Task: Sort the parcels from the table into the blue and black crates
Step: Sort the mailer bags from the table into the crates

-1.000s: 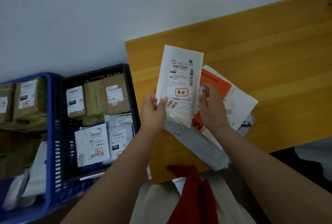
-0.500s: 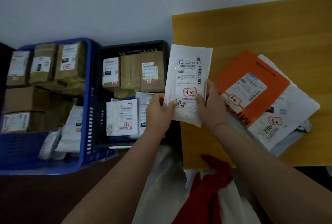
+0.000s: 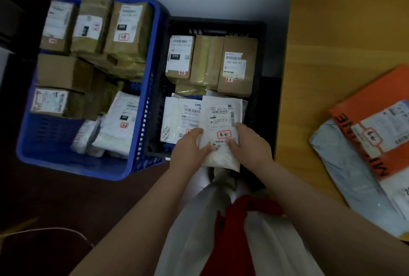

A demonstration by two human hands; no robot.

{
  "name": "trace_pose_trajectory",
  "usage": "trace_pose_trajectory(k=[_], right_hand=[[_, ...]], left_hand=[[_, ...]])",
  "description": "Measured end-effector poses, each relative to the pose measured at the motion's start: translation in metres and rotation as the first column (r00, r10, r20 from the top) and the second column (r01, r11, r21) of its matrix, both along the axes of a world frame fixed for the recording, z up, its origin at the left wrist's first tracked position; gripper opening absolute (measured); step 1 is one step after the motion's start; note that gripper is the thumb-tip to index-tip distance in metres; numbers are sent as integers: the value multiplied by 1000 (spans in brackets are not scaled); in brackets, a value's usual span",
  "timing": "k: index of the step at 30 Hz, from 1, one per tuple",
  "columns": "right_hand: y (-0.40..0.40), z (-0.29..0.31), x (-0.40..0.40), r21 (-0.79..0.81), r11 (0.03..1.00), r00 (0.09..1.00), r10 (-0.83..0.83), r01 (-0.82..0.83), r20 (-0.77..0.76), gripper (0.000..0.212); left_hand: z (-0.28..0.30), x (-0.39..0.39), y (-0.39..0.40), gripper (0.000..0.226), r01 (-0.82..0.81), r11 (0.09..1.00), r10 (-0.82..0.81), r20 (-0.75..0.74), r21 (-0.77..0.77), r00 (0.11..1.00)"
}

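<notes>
Both crates well stocked already; left hand (image 3: 190, 145) and right hand (image 3: 249, 142) gripping flat white labelled mailer (image 3: 221, 129) over black slatted plastic crate (image 3: 263, 76), frame centre; orange and grey mailers (image 3: 374, 140) waiting at right.

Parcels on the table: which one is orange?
The orange parcel lying on top of the stack at the table's right side. The grey bag beneath it is pale, not orange.

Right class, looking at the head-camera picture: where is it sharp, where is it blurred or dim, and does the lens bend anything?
Head view: dim overall; the white parcel held by the left hand and right hand is sharpest, its barcode legible; boxes in the blue crate are smeared; the black crate and table splay outward, wide-angle distortion.
</notes>
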State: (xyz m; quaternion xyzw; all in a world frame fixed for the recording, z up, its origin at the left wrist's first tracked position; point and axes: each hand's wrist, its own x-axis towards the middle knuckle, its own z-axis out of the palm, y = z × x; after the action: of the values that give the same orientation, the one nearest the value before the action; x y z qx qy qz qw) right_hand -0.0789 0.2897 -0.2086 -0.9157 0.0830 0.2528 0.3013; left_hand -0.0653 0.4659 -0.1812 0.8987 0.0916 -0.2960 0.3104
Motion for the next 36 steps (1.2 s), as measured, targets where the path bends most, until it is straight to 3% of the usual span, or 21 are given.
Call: trace_pose_trajectory(k=[2, 6, 9, 12, 17, 24, 31, 33, 36], right_hand=[[5, -5, 2, -30, 999, 1000, 21, -21, -21, 52], [-3, -8, 5, -131, 985, 980, 93, -117, -176, 46], [-13, -5, 3, -143, 985, 983, 76, -101, -166, 39], [-21, 6, 2, -96, 995, 997, 29, -36, -72, 36], [-50, 34, -2, -37, 999, 978, -3, 11, 210, 28], [-139, 73, -30, -73, 975, 850, -146, 211, 506, 25], [-232, 69, -98, -203, 827, 763, -351, 525, 543, 36], [-250, 65, -115, -235, 772, 752, -421, 591, 507, 43], [-269, 56, -136, -324, 742, 804, -491, 588, 335, 56]], left_hand=[[-7, 4, 5, 63, 38, 999, -37, -27, 18, 999], [-19, 6, 5, 70, 215, 954, -194, -113, 209, 974], [-20, 4, -4, 63, 214, 944, -206, -60, 249, 977], [-14, 7, -18, 55, 238, 945, -238, -26, 225, 971], [6, 19, -63, 41, 318, 922, -351, 129, 221, 927], [39, 14, -178, 33, 484, 861, -503, 411, 157, 760], [48, -19, -284, 52, 725, 656, -724, 442, 208, 529], [46, -26, -305, 61, 742, 628, -754, 419, 235, 506], [40, -36, -331, 78, 740, 604, -791, 336, 296, 511]])
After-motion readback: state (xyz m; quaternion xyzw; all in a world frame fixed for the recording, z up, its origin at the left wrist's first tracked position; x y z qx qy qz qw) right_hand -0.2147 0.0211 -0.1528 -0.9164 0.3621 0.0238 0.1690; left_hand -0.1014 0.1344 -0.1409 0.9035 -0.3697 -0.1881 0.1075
